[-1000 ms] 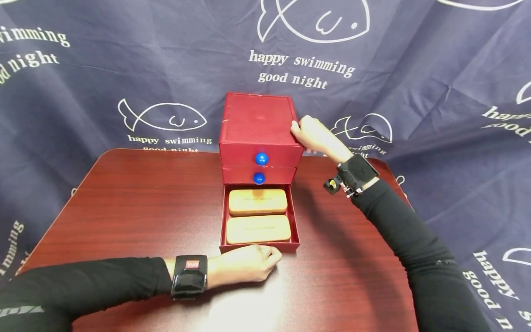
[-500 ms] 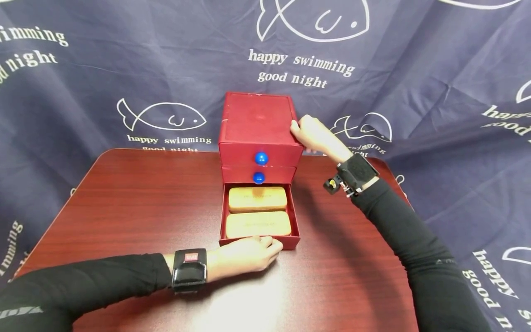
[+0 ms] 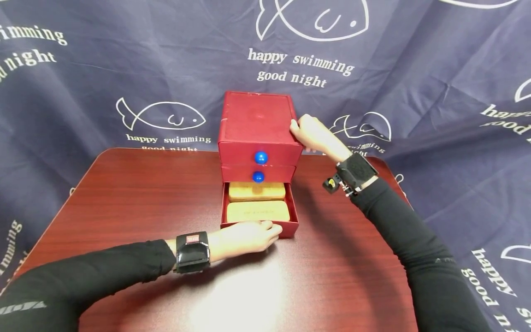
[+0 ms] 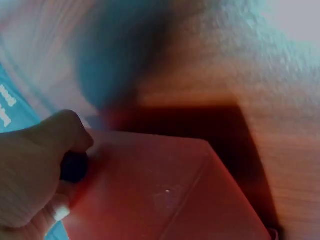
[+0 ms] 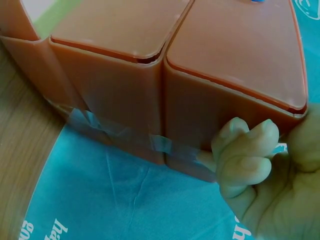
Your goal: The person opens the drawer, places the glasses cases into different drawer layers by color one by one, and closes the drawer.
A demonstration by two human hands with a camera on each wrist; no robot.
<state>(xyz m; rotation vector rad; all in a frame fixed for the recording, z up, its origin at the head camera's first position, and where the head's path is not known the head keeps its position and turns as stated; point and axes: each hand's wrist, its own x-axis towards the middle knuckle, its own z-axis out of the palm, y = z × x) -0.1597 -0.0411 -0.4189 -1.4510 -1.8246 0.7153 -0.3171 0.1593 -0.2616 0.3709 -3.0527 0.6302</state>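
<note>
A red drawer box (image 3: 259, 117) with blue knobs on its upper two drawers stands at the middle back of the table. Its bottom drawer (image 3: 289, 229) is pulled partly out. Two yellow oblong cases lie inside, a front case (image 3: 258, 211) and a rear case (image 3: 257, 192), the latter partly under the drawers above. My left hand (image 3: 244, 239) is at the drawer's front, and in the left wrist view its thumb and fingers pinch a dark round knob (image 4: 75, 167). With the thumb on top and curled fingers against the side, my right hand (image 3: 313, 132) holds the box's upper right edge.
The reddish-brown wooden table (image 3: 157, 198) extends on both sides of the box. Right behind it hangs a blue cloth (image 3: 174, 55) printed with white fish and words. Clear tape (image 5: 161, 143) runs across the box's side.
My left hand has moved away from me, and the bottom drawer has slid inward, so less of the rear case shows. The right hand has kept its place on the box.
</note>
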